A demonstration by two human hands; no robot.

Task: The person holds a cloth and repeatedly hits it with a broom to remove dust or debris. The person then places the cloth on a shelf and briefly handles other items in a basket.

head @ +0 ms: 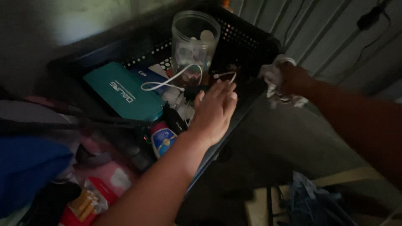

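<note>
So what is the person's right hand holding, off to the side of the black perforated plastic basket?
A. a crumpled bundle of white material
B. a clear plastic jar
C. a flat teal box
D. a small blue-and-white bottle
A: the right hand is closed around a crumpled bundle of white material, while the clear plastic jar, flat teal box and small blue-and-white bottle all sit in the black perforated plastic basket.

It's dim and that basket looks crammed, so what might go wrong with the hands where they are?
The left hand hovers open above loose white cables; fingers may snag one and tip the clear jar they run to. The right hand grips a crumpled white bundle beyond the basket rim, so bits might fall.
</note>
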